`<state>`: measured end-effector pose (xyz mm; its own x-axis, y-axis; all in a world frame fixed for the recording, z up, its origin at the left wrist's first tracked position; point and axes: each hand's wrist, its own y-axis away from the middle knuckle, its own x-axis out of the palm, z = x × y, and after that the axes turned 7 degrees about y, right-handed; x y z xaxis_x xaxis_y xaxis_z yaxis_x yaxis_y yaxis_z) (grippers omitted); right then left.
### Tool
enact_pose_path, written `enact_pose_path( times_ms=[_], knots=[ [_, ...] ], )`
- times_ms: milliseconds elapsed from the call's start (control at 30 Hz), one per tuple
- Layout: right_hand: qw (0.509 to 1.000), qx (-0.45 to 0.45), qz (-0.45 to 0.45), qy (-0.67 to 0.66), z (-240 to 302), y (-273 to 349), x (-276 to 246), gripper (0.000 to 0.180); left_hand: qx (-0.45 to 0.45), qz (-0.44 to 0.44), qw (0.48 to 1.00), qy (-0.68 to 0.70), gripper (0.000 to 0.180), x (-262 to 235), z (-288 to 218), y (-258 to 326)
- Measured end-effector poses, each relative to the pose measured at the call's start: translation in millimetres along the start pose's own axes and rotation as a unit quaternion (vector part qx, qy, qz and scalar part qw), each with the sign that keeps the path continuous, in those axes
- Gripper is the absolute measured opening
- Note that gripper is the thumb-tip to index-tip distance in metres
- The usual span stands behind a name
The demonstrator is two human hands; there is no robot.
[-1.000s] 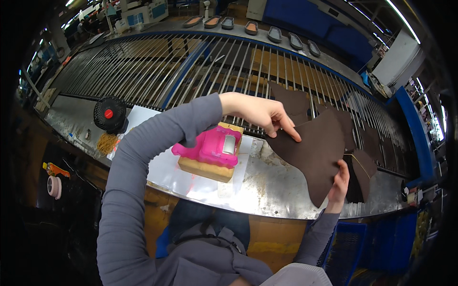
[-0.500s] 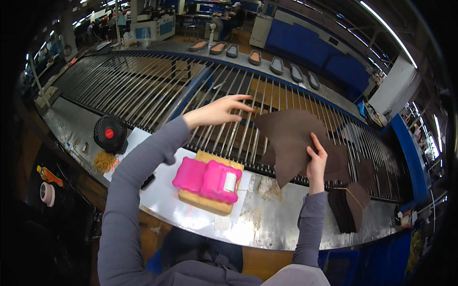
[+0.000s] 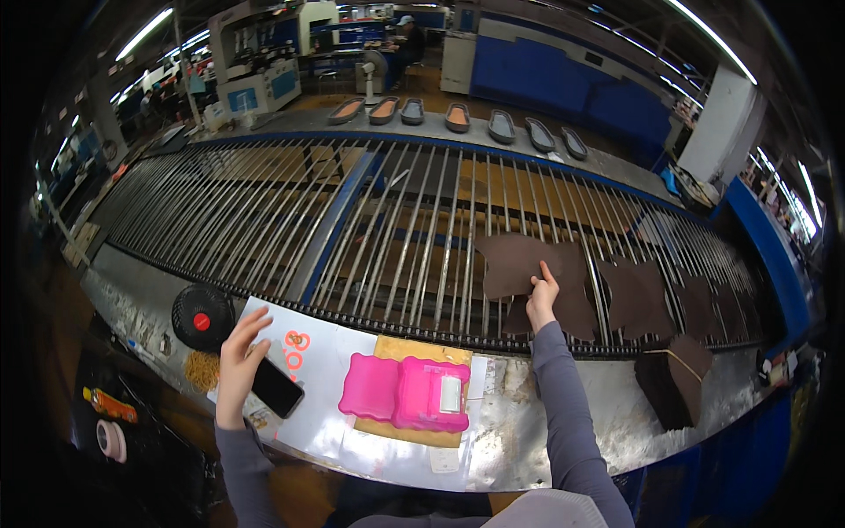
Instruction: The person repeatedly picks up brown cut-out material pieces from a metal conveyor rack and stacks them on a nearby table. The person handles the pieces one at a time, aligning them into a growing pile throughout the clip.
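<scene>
My right hand (image 3: 543, 299) grips the near edge of a brown cut sheet piece (image 3: 515, 264), thumb and finger on its top, the other fingers partly hidden. That piece lies over the metal rods, overlapping another brown piece (image 3: 574, 295). My left hand (image 3: 239, 361) is empty, fingers apart, above the white sheet (image 3: 326, 418) beside a dark phone (image 3: 277, 387). Left of it are a black fan (image 3: 202, 317) with a red centre and a heap of tan rubber bands (image 3: 202, 371). A pink scalloped plastic case (image 3: 409, 392) sits on a yellowish block (image 3: 422, 349) between my arms.
A conveyor of metal rods (image 3: 396, 238) crosses in front, with more brown pieces (image 3: 638, 295) at its right. A banded brown stack (image 3: 671, 378) stands on the metal ledge (image 3: 563, 431). Several shoe-shaped trays (image 3: 502, 128) line the far ledge. A person (image 3: 407, 48) sits in the background.
My left hand has moved from above the rods back to the near left, beside the phone. My right hand has lowered the raised brown piece onto the rods. The view has shifted.
</scene>
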<state>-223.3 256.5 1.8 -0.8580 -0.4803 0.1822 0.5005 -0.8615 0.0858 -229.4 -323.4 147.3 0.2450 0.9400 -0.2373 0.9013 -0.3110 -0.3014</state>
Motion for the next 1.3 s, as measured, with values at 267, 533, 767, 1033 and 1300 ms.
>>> enact_pose_path(
  times_ms=[267, 533, 767, 1033, 1300],
  knots=[
    [0.986, 0.009, -0.071, 0.147, -41.2, -36.5, -59.5, 0.057, 0.005, -0.050, 0.996, 0.067, 0.028, 33.7, -23.2, 47.0],
    [0.802, -0.320, -0.164, 0.477, 92.4, 53.8, -178.4, 0.050, 0.166, 0.122, 0.954, 0.218, 0.015, 124.5, -53.0, 109.4],
    [0.692, -0.300, -0.245, 0.609, 148.3, 94.9, -393.3, 0.037, 0.143, 0.410, 0.876, 0.212, 0.018, 187.8, -91.3, 103.0],
    [0.445, -0.370, -0.070, 0.812, 110.5, 57.3, -370.0, 0.031, 0.152, 0.537, 0.816, 0.150, 0.028, 239.3, -116.7, 119.4],
    [0.473, -0.347, -0.054, 0.808, 94.5, 71.7, -346.8, 0.013, -0.015, 0.529, 0.829, 0.180, 0.023, 249.1, -91.0, 149.9]
  ],
)
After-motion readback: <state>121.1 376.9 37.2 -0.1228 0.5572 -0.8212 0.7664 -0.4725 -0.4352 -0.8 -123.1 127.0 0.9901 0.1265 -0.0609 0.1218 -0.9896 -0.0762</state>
